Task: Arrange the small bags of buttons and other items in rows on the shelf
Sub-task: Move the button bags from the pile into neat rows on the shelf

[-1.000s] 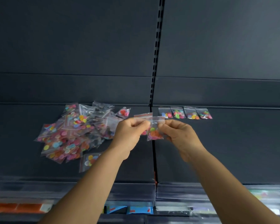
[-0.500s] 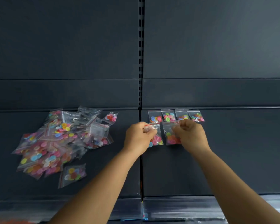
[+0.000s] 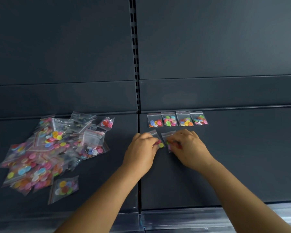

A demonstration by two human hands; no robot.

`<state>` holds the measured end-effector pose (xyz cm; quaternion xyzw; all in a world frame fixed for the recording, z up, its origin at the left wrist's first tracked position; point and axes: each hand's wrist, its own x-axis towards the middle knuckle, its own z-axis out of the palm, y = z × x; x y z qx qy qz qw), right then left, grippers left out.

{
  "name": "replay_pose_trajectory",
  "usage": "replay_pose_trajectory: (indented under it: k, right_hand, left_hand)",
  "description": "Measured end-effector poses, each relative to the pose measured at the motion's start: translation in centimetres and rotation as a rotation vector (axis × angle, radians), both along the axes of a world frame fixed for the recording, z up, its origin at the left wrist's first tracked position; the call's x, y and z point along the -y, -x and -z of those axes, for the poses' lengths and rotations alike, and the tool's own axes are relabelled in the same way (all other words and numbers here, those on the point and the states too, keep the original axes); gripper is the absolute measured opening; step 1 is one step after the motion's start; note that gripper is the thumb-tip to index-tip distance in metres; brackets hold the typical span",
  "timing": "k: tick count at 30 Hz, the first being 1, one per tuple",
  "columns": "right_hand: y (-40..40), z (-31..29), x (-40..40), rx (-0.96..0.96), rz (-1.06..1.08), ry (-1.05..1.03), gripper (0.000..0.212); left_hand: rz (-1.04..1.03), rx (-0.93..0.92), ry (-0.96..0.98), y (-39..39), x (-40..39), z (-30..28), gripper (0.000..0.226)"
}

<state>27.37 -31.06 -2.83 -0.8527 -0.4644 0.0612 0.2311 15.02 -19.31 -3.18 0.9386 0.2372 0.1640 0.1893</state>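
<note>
Bags [image 3: 166, 137] lowered (shelf [image 3: 242, 157]), under fingers [image 3: 155, 143]

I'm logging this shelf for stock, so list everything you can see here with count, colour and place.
row of button bags: four, clear with multicoloured buttons, back of right shelf section
bags under the hands: two, clear with coloured buttons, just in front of that row
pile of bags: too many to count, clear, mostly bright buttons, left shelf section
shelf: one, dark grey
slotted upright: one, dark, centre of back panel
left hand: on the left bag
right hand: on the right bag
</note>
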Motion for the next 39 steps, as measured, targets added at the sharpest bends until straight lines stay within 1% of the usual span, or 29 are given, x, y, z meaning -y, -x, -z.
replay_pose_trajectory:
  k: [5, 9, 13, 25, 28, 30, 34, 39]
  right_hand:
    - [-0.4, 0.0, -0.4, 0.002, 0.056, -0.034, 0.021]
    - [-0.6, 0.1, -0.5, 0.018, 0.067, -0.058, 0.017]
    - [-0.8, 0.3, -0.4, 0.028, 0.069, -0.050, 0.019]
    - [-0.7, -0.5, -0.6, 0.030, 0.089, 0.030, 0.024]
    - [-0.3, -0.8, -0.6, 0.061, 0.092, 0.038, 0.023]
    - [0.3, -1.1, -0.7, 0.081, 0.092, 0.032, 0.027]
    - [2.4, -1.8, -1.3, 0.142, 0.025, 0.010, 0.039]
    - [6.3, -2.5, -2.5, 0.176, -0.134, 0.009, 0.049]
  left_hand:
    - [0.066, 0.007, 0.022, -0.8, 0.1, 0.0, 0.027]
    - [0.065, 0.016, 0.005, -1.1, 0.1, 0.1, 0.030]
    - [0.083, -0.010, -0.011, -1.3, -0.2, 0.3, 0.034]
    - [0.116, -0.051, -0.004, -2.0, -0.6, -0.1, 0.035]
    - [0.116, -0.070, -0.009, -1.6, -0.5, -0.3, 0.039]
    - [0.108, -0.082, -0.034, -1.0, -0.5, -0.6, 0.044]
    - [0.059, -0.105, -0.154, 1.5, -0.5, -1.6, 0.055]
    - [-0.053, -0.099, -0.222, 7.0, -1.3, -2.3, 0.055]
